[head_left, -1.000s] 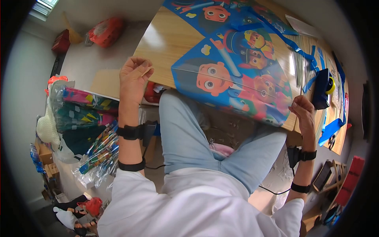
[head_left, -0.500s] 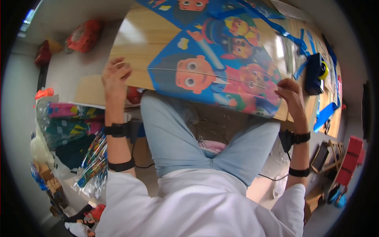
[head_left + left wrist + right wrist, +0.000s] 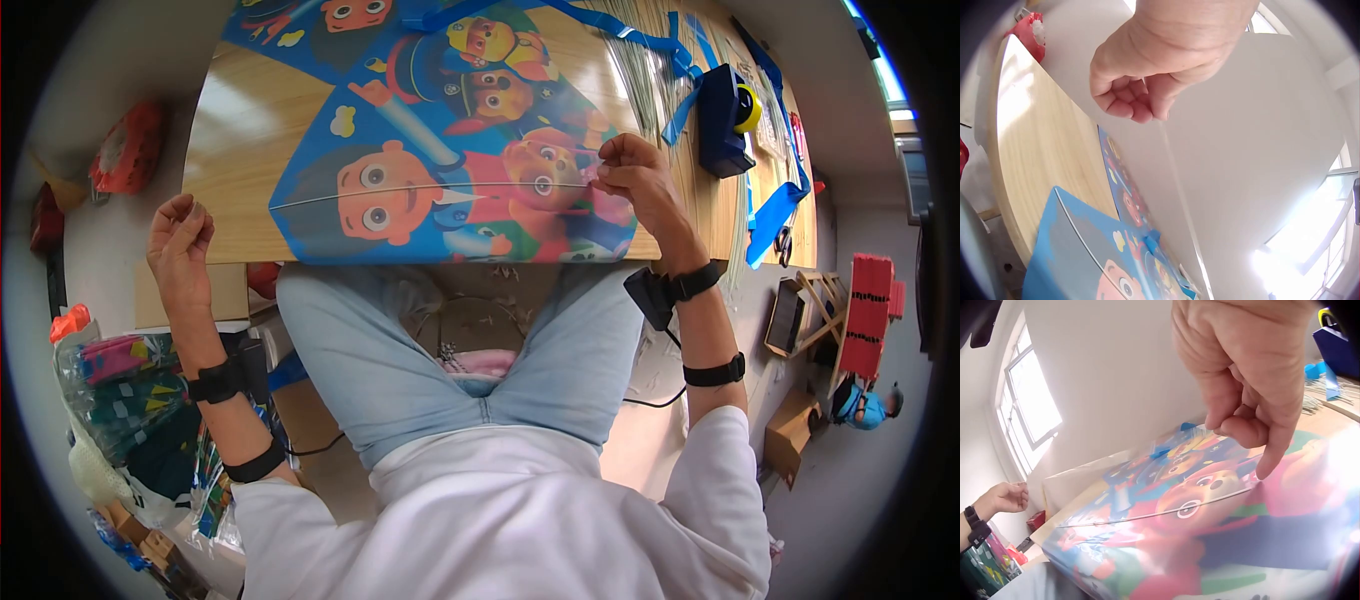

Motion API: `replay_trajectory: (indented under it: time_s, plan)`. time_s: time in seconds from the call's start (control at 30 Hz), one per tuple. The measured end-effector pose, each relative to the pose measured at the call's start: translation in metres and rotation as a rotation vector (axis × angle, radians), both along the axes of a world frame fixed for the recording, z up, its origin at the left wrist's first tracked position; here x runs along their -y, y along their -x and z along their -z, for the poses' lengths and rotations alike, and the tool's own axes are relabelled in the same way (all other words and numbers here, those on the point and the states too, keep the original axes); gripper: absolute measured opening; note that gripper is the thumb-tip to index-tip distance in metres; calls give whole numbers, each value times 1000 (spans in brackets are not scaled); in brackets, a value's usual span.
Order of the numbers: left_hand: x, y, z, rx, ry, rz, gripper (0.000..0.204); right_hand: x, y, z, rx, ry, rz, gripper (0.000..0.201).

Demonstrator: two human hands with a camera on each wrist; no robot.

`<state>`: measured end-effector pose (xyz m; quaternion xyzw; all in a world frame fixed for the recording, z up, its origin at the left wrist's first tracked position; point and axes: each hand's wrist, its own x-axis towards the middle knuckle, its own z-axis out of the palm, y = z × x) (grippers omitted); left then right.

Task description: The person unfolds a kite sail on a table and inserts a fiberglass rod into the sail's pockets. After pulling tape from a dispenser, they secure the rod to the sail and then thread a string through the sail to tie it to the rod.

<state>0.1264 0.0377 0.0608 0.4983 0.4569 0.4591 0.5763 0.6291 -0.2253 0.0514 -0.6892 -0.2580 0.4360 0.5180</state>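
A thin pale rod (image 3: 430, 188) lies across a glossy sheet printed with cartoon figures (image 3: 350, 130) on the wooden table. My left hand (image 3: 183, 255) is raised at the table's left edge; in the left wrist view the left hand (image 3: 1172, 50) pinches a narrow clear strip (image 3: 1182, 194), which runs away to the lower right. My right hand (image 3: 645, 190) is over the sheet's right part. In the right wrist view the right hand (image 3: 1254, 375) has thumb and fingers pinched together, seemingly on the strip's other end, and one fingertip at the end of the rod (image 3: 1179, 511).
A dark blue tape dispenser (image 3: 722, 125), blue ribbon (image 3: 775, 222), scissors (image 3: 784, 246) and a bundle of thin rods (image 3: 640, 75) are on the table's right side. Wrapped items (image 3: 125, 400) stand low at left, a red bag (image 3: 128, 150) beyond. Wooden racks (image 3: 810, 315) stand at right.
Both hands have shifted left in the head view, along with the tilting scene. My right hand has come in over the sheet to the rod's end; the left stays raised at the left.
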Motion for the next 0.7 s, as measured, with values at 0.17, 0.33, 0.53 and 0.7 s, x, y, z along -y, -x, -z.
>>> replay_trajectory:
  time_s: [0.17, 0.33, 0.53, 0.7]
  plan:
    - [-1, 2, 4, -4, 4, -7, 25, 1, 0, 0, -5, 10, -8, 17]
    - [-1, 3, 4, 13, 7, -10, 24, 2, 3, 0, -14, 11, 6, 18]
    - [-2, 6, 4, 28, 13, -5, 24, 2, 2, 4, -36, 8, -5, 18]
    - [-1, 6, 2, 32, 18, -6, 24, 1, 3, 4, -27, 14, -10, 18]
